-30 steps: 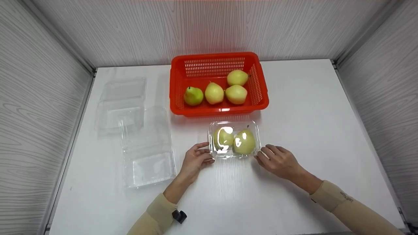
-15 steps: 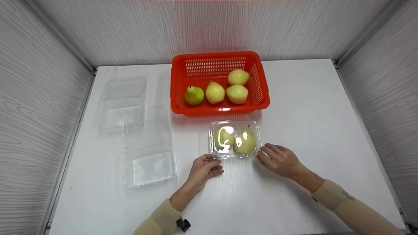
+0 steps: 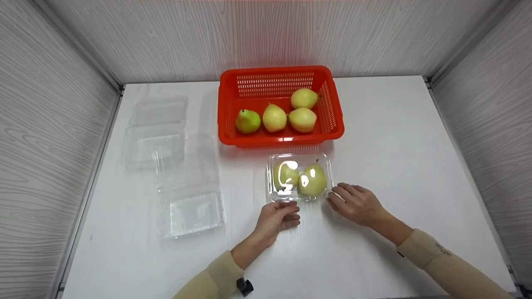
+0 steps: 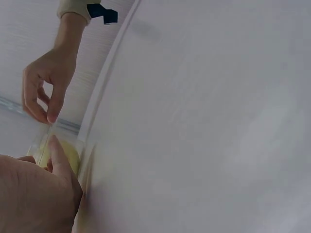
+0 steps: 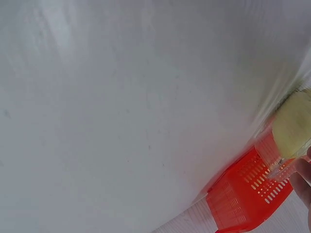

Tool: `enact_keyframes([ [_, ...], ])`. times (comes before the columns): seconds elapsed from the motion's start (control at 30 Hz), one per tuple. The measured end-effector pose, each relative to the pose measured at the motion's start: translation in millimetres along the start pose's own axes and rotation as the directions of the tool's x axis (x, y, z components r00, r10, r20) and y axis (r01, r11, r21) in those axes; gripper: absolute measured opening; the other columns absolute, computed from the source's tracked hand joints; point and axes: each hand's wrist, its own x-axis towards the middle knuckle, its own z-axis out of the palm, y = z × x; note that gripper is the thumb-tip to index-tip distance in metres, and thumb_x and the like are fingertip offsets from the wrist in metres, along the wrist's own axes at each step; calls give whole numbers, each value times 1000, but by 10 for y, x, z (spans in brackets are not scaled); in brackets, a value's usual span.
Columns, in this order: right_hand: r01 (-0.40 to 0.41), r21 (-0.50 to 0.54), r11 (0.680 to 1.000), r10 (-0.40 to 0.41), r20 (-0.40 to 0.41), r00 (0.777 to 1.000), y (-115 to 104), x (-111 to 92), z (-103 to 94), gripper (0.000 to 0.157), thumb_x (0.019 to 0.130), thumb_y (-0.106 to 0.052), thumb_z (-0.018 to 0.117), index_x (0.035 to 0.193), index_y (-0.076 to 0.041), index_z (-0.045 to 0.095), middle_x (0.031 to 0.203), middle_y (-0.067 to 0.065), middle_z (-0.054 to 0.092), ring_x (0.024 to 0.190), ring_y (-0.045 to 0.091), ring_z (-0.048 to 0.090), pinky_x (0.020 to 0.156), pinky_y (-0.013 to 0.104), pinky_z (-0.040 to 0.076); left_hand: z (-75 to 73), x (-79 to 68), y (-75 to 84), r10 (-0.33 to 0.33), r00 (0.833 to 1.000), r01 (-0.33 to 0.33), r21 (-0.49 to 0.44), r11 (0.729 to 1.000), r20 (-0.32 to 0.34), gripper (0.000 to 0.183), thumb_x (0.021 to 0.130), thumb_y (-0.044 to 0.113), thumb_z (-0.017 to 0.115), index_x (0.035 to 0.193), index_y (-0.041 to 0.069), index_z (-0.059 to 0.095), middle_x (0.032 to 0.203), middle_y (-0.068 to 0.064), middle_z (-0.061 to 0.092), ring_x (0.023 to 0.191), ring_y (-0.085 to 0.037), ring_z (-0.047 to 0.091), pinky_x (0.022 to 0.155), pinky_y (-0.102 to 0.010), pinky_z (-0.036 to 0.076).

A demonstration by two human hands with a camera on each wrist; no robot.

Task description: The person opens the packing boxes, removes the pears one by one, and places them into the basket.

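Observation:
A clear plastic clamshell box (image 3: 301,157), its lid down, sits at mid-table with two yellow-green pears (image 3: 312,181) inside. At its front rim, left of the middle, my left hand (image 3: 272,222) pinches the edge between thumb and forefinger, the other fingers spread below. My right hand (image 3: 356,205) pinches the front right corner with curled fingers. In the left wrist view, the near left hand (image 4: 41,194) reaches to the box, and the right hand (image 4: 51,80) holds its far side. The right wrist view catches only some fingertips (image 5: 302,182) beside a pear behind clear plastic.
Behind the box stands a red basket (image 3: 281,142) holding several pears (image 3: 274,118). On the left lie clear, opened clamshell boxes (image 3: 191,214), some overlapping (image 3: 156,143). Pale wood-grain walls border the white table (image 3: 395,137) at the back and sides.
My left hand has moved from the box's left side round the front left corner and rightward along the front rim. The right hand stays at the right corner; the box has barely moved.

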Motion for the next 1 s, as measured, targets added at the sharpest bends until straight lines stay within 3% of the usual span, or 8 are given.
enact_keyframes([
  [0.2,-4,-1,1000,4,-18,1000,6,3,4,19,103,-19,63,92,-8,74,85,6,75,76,22,76,62,32,65,161,65,-40,-12,1000,12,-13,1000,7,29,99,10,68,122,-7,66,96,-4,76,78,-10,75,80,-29,67],
  [0.53,-8,-7,1000,8,-10,1000,-4,-5,14,25,106,-20,57,92,-8,74,85,6,76,76,22,76,61,32,65,351,126,-123,4,1000,-4,-29,1000,0,25,99,14,70,117,-3,67,105,-11,77,83,-14,77,84,-34,68],
  [0.7,-14,0,1000,14,-12,1000,-4,-13,19,25,107,-21,57,93,-8,74,86,6,75,76,22,76,61,32,65,419,152,-149,0,1000,-1,-30,1000,-27,29,100,17,69,119,-4,66,111,-16,78,84,-14,78,85,-35,68],
  [1.0,-17,-2,1000,17,-11,1000,-10,-22,14,25,107,-19,56,93,-8,73,86,6,75,77,21,76,61,32,65,495,180,-170,-3,1000,2,-29,1000,-26,29,102,21,69,118,-3,67,108,-14,79,84,-14,79,85,-35,68],
])
